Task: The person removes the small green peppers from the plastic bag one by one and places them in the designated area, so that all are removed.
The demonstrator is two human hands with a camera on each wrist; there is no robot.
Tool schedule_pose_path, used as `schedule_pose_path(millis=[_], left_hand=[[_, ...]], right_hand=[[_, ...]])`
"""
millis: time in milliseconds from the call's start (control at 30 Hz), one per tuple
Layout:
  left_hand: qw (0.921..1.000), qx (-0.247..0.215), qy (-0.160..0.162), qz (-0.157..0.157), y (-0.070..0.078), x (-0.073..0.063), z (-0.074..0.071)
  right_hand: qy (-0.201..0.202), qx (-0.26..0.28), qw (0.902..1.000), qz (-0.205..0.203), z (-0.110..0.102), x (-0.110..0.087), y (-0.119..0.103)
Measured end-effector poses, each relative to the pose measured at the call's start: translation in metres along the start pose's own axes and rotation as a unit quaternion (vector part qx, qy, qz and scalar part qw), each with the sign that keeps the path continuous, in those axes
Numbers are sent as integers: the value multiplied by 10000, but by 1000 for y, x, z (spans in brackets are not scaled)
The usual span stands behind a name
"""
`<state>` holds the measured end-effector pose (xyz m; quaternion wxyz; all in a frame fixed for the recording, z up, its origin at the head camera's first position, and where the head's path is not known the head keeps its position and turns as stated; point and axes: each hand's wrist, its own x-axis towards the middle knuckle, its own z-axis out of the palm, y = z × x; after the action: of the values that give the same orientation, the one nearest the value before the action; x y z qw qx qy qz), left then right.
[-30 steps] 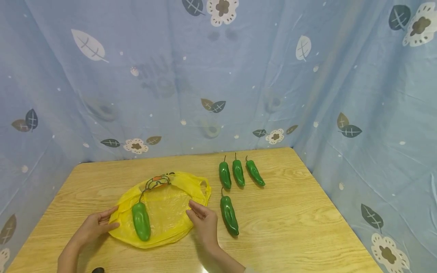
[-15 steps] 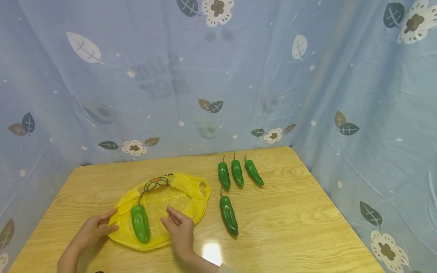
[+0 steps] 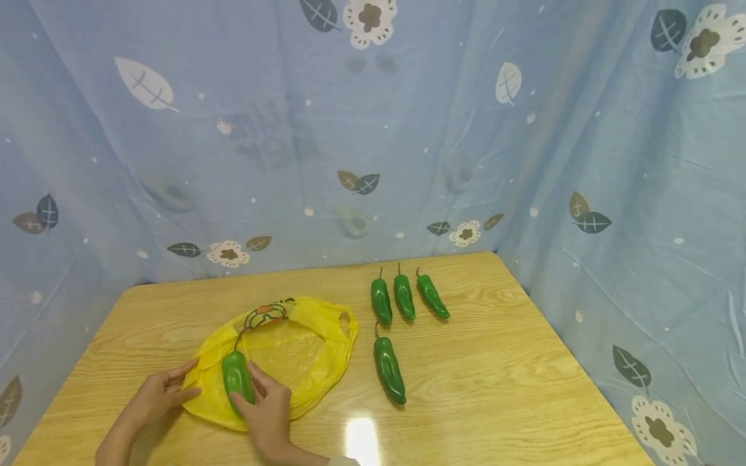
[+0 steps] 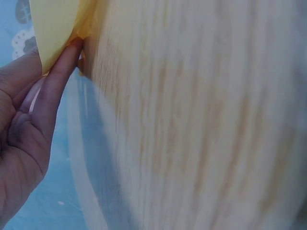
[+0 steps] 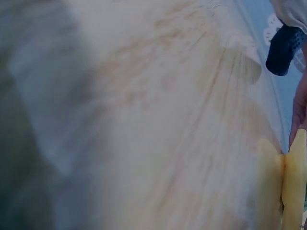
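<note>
A yellow plastic bag (image 3: 329,369) with a printed cartoon lies spread on the table in the head view. At its left edge my left hand (image 3: 156,396) pinches the plastic; the left wrist view shows the bag (image 4: 53,28) between thumb and fingers. A long-stemmed green chili pepper (image 3: 236,369) lies over the bag's left part. My right hand (image 3: 271,414) grips its lower end, thumb across the front and fingers along the right side. Whether any plastic covers the pepper, I cannot tell. In the right wrist view, only the left hand (image 5: 298,112) shows.
Several more green peppers lie right of the bag: a row at the back, including a pepper (image 3: 404,298), and a larger pepper (image 3: 388,370) nearer the front. The wooden table (image 3: 489,388) is enclosed by a blue patterned curtain (image 3: 408,149) at the back and sides.
My right hand has moved left from the bag's right side across to the pepper and now grips it. The left hand stays at the bag's left edge.
</note>
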<state>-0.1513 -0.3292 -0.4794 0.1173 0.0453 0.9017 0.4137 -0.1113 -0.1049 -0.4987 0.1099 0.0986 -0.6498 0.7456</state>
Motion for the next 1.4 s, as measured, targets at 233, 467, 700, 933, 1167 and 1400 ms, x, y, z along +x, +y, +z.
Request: schedule_pose_path(millis=[233,467,700,933,1167,1400], left_hand=[[10000,28,-22,-4,0,2,1],[10000,-40,-16,-66,2,0,0],[9999,-135,-11,20,2,-1,-1],[9999,137,-33,1,4,1,-2],[9997,145,-151,-125,6,0,-5],[9998,69,-169,-128,5,-1,-3]], right_hand=[[-381,-694,9967,-182,7,-1,5],[-621,-1998,9775,262,9,4,2],[-645,-2060,9726,862,7,8,1],[-231,-1492,9784,1411,6,11,3],[187,-785,9816,1730,6,13,4],[363,-453,9783,1991,0,11,5]])
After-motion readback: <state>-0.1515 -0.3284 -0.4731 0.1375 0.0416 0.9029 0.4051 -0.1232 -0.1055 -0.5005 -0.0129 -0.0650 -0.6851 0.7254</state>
